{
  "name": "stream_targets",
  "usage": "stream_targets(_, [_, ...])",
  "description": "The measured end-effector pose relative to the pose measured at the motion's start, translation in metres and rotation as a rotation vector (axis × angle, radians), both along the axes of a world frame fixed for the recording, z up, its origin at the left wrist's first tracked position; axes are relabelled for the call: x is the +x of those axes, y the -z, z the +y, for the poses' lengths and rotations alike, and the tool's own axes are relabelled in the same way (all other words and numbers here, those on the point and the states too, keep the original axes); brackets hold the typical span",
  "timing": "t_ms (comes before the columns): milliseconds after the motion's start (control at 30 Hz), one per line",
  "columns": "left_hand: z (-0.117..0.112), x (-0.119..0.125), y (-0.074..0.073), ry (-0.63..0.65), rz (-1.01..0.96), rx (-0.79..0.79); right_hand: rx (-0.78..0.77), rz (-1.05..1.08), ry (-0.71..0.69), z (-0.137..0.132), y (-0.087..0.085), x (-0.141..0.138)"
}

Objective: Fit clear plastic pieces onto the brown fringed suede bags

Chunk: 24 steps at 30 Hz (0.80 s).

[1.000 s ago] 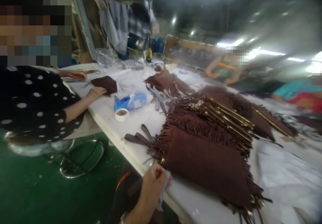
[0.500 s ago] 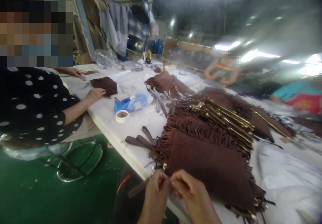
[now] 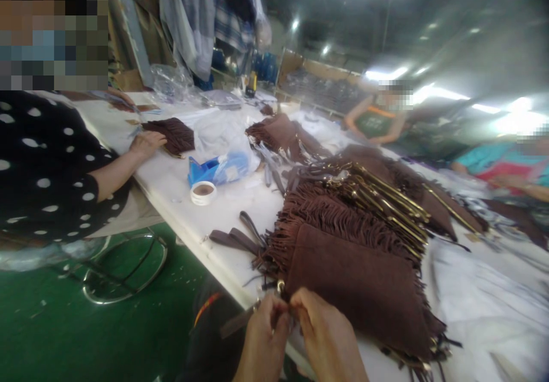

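My left hand [image 3: 263,336] and my right hand [image 3: 323,330] meet at the near table edge, fingers pinched together on a brown strap [image 3: 240,320] by the gold ring at the corner of the top brown fringed suede bag [image 3: 355,285]. That bag lies on a stack of like bags with gold chains [image 3: 386,199]. More loose brown straps [image 3: 234,236] lie just left of the stack.
A long white table [image 3: 171,182] carries a tape roll [image 3: 203,193], a blue packet [image 3: 218,169] and more brown bags [image 3: 283,133]. A person in a polka-dot top [image 3: 47,170] sits at left, hand on a small brown piece [image 3: 174,135]. Other people work at the far right. A metal stool base [image 3: 124,270] stands on green floor.
My right hand came into view and joined the left at the bag's corner. The pale cloth seen in my left hand a second ago no longer shows. The view has shifted slightly.
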<state>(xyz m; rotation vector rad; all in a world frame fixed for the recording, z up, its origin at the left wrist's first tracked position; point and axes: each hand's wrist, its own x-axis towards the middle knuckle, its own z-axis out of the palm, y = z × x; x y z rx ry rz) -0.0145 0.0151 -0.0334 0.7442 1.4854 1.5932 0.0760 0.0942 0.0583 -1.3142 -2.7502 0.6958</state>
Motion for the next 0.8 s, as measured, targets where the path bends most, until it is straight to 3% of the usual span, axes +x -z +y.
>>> stream_targets(267, [0.006, -0.005, -0.008, -0.009, -0.19, -0.055, 0.02, -0.133, -0.028, 0.001, -0.004, -0.007])
stream_targets(600, [0.01, 0.001, -0.002, -0.08, -0.219, -0.033, -0.129, 0.159, 0.077, 0.003, 0.013, 0.012])
stream_targets(800, [0.007, -0.001, -0.01, -0.061, -0.161, -0.1, -0.071, 0.147, 0.156, -0.004, 0.017, 0.008])
